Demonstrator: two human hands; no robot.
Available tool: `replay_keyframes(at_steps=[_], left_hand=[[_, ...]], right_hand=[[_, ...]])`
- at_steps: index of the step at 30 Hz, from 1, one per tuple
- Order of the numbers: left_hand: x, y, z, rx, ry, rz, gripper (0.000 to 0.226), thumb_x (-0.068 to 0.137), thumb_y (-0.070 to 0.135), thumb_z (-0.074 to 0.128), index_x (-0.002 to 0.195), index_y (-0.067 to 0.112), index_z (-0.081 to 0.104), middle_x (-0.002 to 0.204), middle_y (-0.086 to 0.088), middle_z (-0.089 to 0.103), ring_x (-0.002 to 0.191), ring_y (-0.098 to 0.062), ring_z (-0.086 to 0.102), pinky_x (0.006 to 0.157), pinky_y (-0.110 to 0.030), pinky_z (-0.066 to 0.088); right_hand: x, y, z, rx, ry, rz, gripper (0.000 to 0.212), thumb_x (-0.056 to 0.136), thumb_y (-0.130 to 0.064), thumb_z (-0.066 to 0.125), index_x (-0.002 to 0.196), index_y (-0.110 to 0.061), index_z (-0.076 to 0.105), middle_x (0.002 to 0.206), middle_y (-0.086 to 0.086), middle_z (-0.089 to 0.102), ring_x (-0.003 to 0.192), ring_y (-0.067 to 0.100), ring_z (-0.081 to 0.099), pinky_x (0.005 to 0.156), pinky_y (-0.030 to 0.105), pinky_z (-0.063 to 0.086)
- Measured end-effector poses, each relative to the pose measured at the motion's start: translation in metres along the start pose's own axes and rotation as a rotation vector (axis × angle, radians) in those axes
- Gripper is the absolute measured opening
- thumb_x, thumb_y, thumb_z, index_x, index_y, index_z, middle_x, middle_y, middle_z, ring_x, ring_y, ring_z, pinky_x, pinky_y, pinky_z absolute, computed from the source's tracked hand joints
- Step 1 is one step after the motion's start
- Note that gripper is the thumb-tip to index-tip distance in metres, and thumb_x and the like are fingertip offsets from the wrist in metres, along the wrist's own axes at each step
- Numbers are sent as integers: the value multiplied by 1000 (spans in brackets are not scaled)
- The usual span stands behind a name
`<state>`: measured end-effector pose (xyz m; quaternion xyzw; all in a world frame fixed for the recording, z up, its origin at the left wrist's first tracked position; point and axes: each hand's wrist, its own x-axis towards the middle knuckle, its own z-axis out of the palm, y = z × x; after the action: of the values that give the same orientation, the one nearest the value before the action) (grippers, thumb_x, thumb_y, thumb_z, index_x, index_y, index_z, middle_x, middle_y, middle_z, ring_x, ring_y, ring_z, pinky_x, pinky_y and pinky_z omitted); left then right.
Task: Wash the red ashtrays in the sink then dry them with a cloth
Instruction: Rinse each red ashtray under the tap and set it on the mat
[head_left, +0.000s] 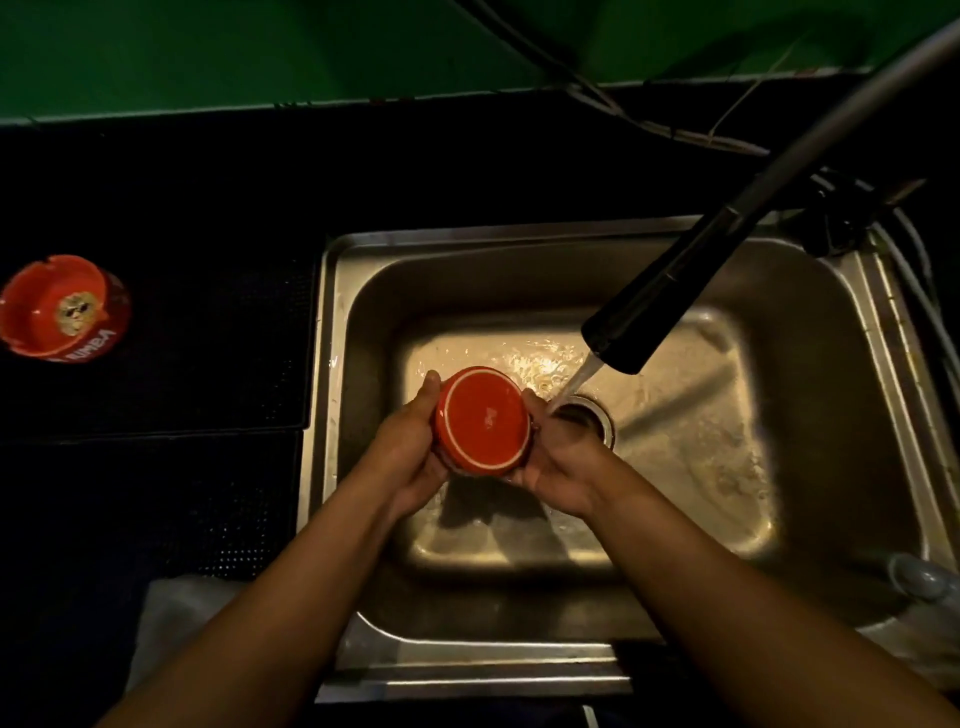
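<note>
A red ashtray (483, 418) is held upside down over the steel sink (810, 332), its round base with a white ring facing me. My left hand (410, 457) grips its left side and my right hand (561, 462) cups its right side. Water runs from the black faucet spout (670, 291) just past my right fingers toward the drain (587, 415). A second red ashtray (62, 309) stands upright on the dark counter at the far left, with a small emblem inside.
A pale cloth or plastic sheet (176, 618) lies at the counter's near edge, left of the sink. Cables (675, 132) run along the green wall behind. A light-coloured object (919, 577) sits at the sink's right front corner.
</note>
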<state>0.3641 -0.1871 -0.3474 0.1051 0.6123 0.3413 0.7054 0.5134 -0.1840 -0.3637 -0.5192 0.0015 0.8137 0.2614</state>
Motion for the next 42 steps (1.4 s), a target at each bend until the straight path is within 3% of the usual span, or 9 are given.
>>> replay_keyframes(at_steps=[4, 6, 10, 13, 21, 27, 31, 39, 42], left_hand=[[-8, -4, 24, 493, 51, 360, 19, 96, 43, 47, 97, 27, 58, 94, -1, 66, 86, -18, 65, 73, -33, 55], [-11, -11, 37, 763, -104, 564, 7, 95, 33, 53, 95, 27, 58, 89, 3, 66, 82, -16, 64, 69, -24, 52], [3, -33, 46, 1419, -425, 938, 31, 92, 40, 53, 114, 20, 63, 115, -8, 66, 110, -28, 58, 90, -38, 46], [4, -43, 40, 1577, -385, 1035, 43, 90, 50, 41, 115, 26, 65, 131, -9, 55, 125, -37, 43, 103, -47, 34], [14, -37, -17, 665, 133, 595, 15, 98, 30, 47, 109, 27, 56, 118, -1, 58, 109, -14, 55, 93, -27, 46], [20, -33, -21, 477, 94, 218, 20, 101, 26, 39, 97, 28, 58, 112, -6, 63, 96, -23, 62, 73, -29, 46], [15, -34, -3, 361, 42, 85, 31, 101, 31, 34, 103, 20, 62, 109, -12, 66, 98, -29, 62, 80, -37, 50], [9, -38, 26, -77, -188, -312, 52, 97, 55, 29, 124, 18, 53, 102, -17, 71, 88, -33, 70, 70, -41, 57], [10, -26, 33, -251, -244, -337, 55, 93, 55, 39, 120, 10, 57, 97, -18, 71, 83, -31, 71, 71, -44, 58]], right_hand=[[0, -6, -14, 16, 10, -43, 27, 96, -36, 50, 110, -17, 62, 119, 14, 60, 109, 38, 58, 87, 58, 50], [-6, -16, -28, 71, -29, -66, 35, 89, -47, 54, 101, -15, 64, 105, 12, 62, 104, 36, 59, 88, 59, 49], [-25, -32, -48, -15, -104, -86, 40, 83, -40, 57, 106, -9, 67, 99, 14, 71, 83, 27, 70, 68, 42, 58], [-19, -29, -64, -6, -23, -147, 39, 92, -14, 54, 130, -10, 54, 121, 21, 63, 103, 36, 65, 73, 45, 56], [-15, -2, -32, 42, 16, -78, 31, 89, -4, 54, 115, -21, 58, 117, 18, 63, 105, 37, 62, 78, 56, 54], [-14, -3, -50, -2, 39, -98, 46, 83, -9, 65, 126, -17, 54, 120, 20, 65, 108, 37, 63, 95, 61, 45], [-11, 1, -27, 4, 46, -128, 30, 94, -4, 51, 116, -22, 58, 118, 15, 62, 106, 34, 61, 88, 55, 52], [-39, -17, -23, -865, 140, -657, 44, 90, -1, 56, 122, -32, 54, 110, -16, 63, 99, -3, 58, 91, 24, 49], [-51, -20, -19, -1433, 124, -779, 57, 89, -15, 63, 140, -31, 44, 131, -2, 56, 116, 11, 51, 103, 27, 40]])
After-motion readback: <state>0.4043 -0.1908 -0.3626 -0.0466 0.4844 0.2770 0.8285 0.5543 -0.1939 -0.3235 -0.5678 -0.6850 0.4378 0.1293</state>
